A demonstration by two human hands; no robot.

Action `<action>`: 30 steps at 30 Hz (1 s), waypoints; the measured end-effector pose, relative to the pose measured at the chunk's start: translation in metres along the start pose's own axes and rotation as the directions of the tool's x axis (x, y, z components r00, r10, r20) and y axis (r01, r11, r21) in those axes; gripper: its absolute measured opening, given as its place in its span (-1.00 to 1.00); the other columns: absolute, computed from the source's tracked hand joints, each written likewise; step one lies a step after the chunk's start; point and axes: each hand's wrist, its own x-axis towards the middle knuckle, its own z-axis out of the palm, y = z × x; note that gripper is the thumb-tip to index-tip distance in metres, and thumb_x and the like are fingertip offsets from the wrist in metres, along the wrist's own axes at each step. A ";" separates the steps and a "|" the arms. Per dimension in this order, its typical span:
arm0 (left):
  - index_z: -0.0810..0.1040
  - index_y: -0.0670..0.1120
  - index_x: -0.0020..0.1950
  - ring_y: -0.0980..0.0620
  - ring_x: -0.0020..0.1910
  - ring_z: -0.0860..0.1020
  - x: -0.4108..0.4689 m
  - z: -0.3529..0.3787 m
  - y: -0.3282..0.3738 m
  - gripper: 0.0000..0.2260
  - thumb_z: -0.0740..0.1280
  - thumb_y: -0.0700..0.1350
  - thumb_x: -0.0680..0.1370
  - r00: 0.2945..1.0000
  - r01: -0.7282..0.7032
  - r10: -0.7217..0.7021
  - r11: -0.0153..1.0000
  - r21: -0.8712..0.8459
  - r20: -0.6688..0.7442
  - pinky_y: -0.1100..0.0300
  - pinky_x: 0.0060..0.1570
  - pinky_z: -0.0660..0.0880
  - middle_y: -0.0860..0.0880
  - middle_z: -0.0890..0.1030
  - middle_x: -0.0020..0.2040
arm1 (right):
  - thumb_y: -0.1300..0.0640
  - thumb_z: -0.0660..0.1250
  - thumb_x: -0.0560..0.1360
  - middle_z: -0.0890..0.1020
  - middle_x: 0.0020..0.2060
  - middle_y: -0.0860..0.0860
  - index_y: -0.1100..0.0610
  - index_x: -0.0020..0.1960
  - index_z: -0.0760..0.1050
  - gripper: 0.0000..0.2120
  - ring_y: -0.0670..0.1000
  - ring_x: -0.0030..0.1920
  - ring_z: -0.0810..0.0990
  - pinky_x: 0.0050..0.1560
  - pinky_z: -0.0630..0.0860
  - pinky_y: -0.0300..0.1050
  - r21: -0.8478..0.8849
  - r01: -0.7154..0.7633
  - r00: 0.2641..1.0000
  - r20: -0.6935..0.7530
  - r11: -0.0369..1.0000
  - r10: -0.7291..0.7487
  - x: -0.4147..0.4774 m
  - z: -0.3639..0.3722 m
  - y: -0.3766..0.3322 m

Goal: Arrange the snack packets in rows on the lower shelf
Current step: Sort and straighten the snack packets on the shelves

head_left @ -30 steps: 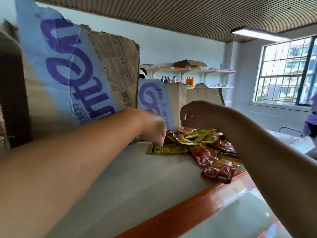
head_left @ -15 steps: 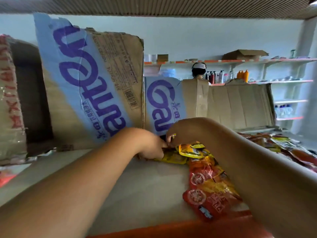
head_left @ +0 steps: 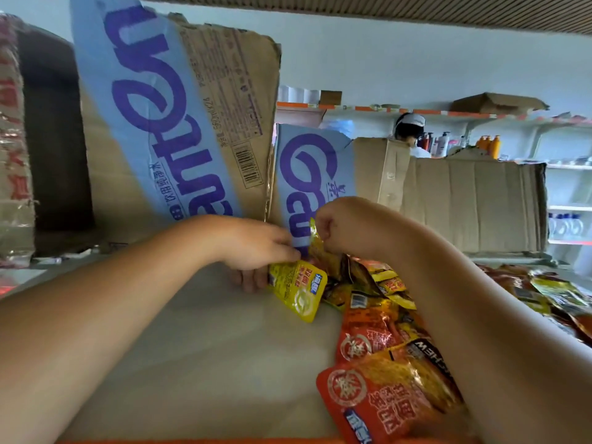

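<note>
Left hand (head_left: 256, 248) pinches a yellow packet (head_left: 299, 291) on the shelf (head_left: 208, 347), right hand (head_left: 336, 229) grips another packet (head_left: 317, 243) above the heap (head_left: 384, 363). I reckon we're sorting; next I'd lay it flat to begin a row.

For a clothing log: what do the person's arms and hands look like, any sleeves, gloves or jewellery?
Nothing worn is visible. The left hand and right hand are gloveless; the left forearm and right forearm show no sleeve, watch or bracelet up to the frame edge. Fingers are mostly hidden, so rings cannot be judged.
</note>
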 end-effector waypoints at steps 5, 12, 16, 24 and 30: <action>0.60 -0.07 -0.05 0.05 -0.19 0.48 -0.007 -0.015 0.001 -0.79 0.28 0.01 0.65 0.996 -0.055 0.072 0.964 0.262 -0.057 0.19 -0.19 0.41 0.01 0.54 -0.16 | 0.22 0.36 0.55 0.56 -0.17 -0.09 -0.03 -0.04 0.55 -0.85 -0.12 -0.25 0.49 -0.31 0.29 -0.19 0.239 0.034 0.999 -0.040 0.970 -0.025 -0.006 -0.008 0.000; 0.53 0.07 -0.09 -0.04 -0.07 0.64 0.001 -0.011 -0.018 -0.84 0.47 0.07 0.54 0.995 0.096 -0.095 0.913 0.396 -0.021 0.03 -0.16 0.58 0.03 0.60 -0.10 | 0.22 0.21 0.59 0.55 -0.10 -0.04 -0.01 0.03 0.55 -0.81 -0.04 -0.17 0.54 -0.32 0.38 -0.18 0.032 -0.080 0.975 0.212 0.996 0.072 -0.009 -0.009 0.002; 0.53 0.05 -0.01 -0.04 -0.15 0.66 -0.005 -0.012 -0.018 -0.77 0.49 0.15 0.53 0.975 0.204 -0.222 0.924 0.323 0.019 0.18 -0.34 0.56 -0.04 0.61 0.02 | 0.06 0.31 0.58 0.65 -0.10 0.11 0.01 0.04 0.56 -0.92 0.09 -0.14 0.70 -0.19 0.63 -0.11 -0.038 -0.141 0.870 0.473 0.989 0.142 -0.015 -0.015 -0.004; 0.55 -0.05 0.17 -0.09 0.00 0.67 -0.016 -0.005 -0.002 -0.57 0.55 0.17 0.46 0.957 0.252 -0.288 0.889 0.381 0.040 0.08 -0.08 0.68 -0.08 0.60 0.09 | -0.37 0.40 0.42 0.56 -0.06 -0.04 0.04 0.02 0.49 -0.51 0.02 -0.02 0.53 -0.16 0.41 -0.14 -0.240 0.032 0.912 0.404 0.970 0.070 -0.016 0.003 -0.029; 0.55 -0.01 0.12 -0.10 -0.01 0.69 -0.014 -0.009 -0.007 -0.63 0.56 0.14 0.46 0.950 0.267 -0.310 0.864 0.427 0.032 0.10 -0.14 0.66 -0.09 0.61 0.13 | -0.22 0.53 0.36 0.53 0.00 -0.13 -0.12 0.15 0.46 -0.55 -0.01 0.03 0.53 -0.09 0.50 -0.11 -0.124 0.083 0.919 0.392 0.989 -0.028 -0.016 0.011 -0.033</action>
